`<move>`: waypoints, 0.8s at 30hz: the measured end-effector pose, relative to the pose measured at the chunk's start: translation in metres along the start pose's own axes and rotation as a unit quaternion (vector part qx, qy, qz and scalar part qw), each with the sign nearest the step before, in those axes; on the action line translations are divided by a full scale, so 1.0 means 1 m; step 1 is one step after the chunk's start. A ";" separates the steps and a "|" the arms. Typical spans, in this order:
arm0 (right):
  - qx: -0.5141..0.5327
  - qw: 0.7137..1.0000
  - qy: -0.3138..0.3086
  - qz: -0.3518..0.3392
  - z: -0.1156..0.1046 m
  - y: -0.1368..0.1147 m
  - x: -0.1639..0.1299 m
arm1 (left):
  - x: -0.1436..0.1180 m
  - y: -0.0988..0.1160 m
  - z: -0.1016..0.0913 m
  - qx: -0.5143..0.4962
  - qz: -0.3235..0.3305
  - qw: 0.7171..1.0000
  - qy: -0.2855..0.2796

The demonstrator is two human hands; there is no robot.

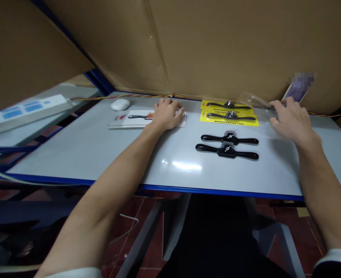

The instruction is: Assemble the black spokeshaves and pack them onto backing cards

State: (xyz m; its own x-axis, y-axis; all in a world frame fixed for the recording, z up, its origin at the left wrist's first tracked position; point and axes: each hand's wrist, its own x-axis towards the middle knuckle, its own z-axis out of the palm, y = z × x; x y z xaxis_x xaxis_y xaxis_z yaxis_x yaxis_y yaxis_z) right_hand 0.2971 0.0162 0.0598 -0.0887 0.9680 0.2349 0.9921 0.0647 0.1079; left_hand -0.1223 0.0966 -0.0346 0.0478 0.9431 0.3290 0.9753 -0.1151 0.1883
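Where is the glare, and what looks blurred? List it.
Head view: white glare patch on the table near its front edge, before the black tools; a pixelated block blurs the card above the right hand; edges bow outward.

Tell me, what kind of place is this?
Probably a packing bench in a small warehouse: loose black spokeshaves lie beside carded ones, clear plastic sleeves wait near the right hand, and cardboard walls stand behind.

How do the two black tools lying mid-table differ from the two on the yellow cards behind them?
The two bare black tools lie straight on the table, with no card; the carded tools sit on yellow printed backing. The bare pair is nearer the table's front edge; the carded pair is nearer the cardboard wall. Both pairs lie side by side, handles left-right, and look like the same two-handled shape.
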 end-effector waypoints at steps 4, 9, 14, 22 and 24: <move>-0.035 0.980 -0.181 0.071 0.018 0.040 0.012 | 0.000 0.002 0.007 -0.009 0.017 0.999 -0.027; -0.028 0.966 -0.224 0.129 0.023 0.064 0.017 | 0.001 0.004 0.010 -0.009 0.036 0.999 -0.034; -0.078 0.958 -0.237 0.141 0.023 0.061 0.019 | 0.002 0.004 0.012 -0.019 0.045 0.998 -0.034; 0.027 0.997 0.024 0.065 0.029 0.004 0.013 | -0.008 0.029 -0.013 -0.072 0.196 0.978 -0.005; 0.091 0.989 0.099 0.067 0.031 -0.018 0.009 | -0.016 0.046 -0.021 -0.092 0.252 0.963 -0.027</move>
State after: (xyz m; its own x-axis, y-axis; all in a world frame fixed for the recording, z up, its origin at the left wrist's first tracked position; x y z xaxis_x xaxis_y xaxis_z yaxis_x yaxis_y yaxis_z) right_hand 0.2807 0.0315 0.0303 0.0460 0.9054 0.4221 0.9941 0.0000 -0.1083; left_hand -0.0824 0.0702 -0.0120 0.5213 0.7674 0.3732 0.7707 -0.6112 0.1802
